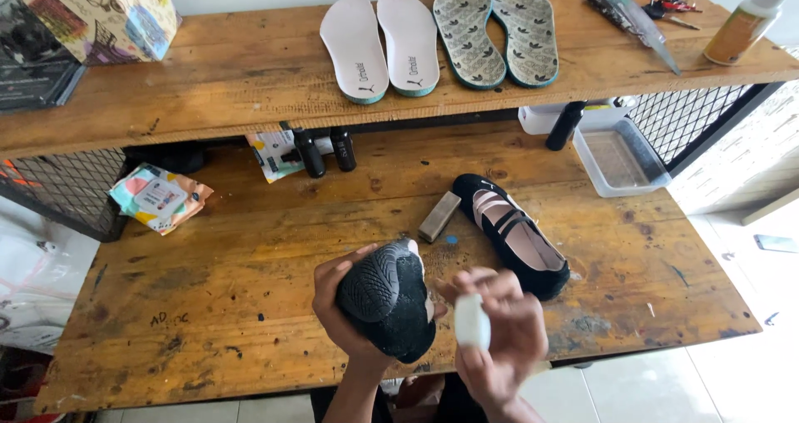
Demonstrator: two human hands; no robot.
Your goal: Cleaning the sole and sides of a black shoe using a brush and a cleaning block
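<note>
The left hand [345, 306] gripped a black shoe [387, 298] held sole-up just in front of the near edge of the wooden worktable [250, 290], fingers curled around its toe end and thumb on the far side. Just beside it, the right hand [499, 335] had its fingers closed on a small white pad or eraser-like piece [472, 320], which sat close to the shoe's sole, though whether the two touched could not be told. Behind the held shoe, on the table, lay its mate, a black strapped flat shoe [516, 236] with a pale lining, upright and angled away; just left of that mate lay a small grey block [439, 216], and a blue spot marked the wood near it. Farther back from the mate stood two dark bottles [325, 150] under the shelf, with a third dark bottle [566, 125] to the right beside a clear plastic tray [620, 158]. A colourful packet of wipes [160, 196] lay well to the left of the mate. On the upper shelf [208, 82] behind, a pair of white insoles [383, 47] and a pair of patterned insoles [498, 30] lay side by side, with a spray bottle [745, 23] at the far right and a patterned box [100, 11] at the far left. Nothing stood between the hands and the mate shoe
</note>
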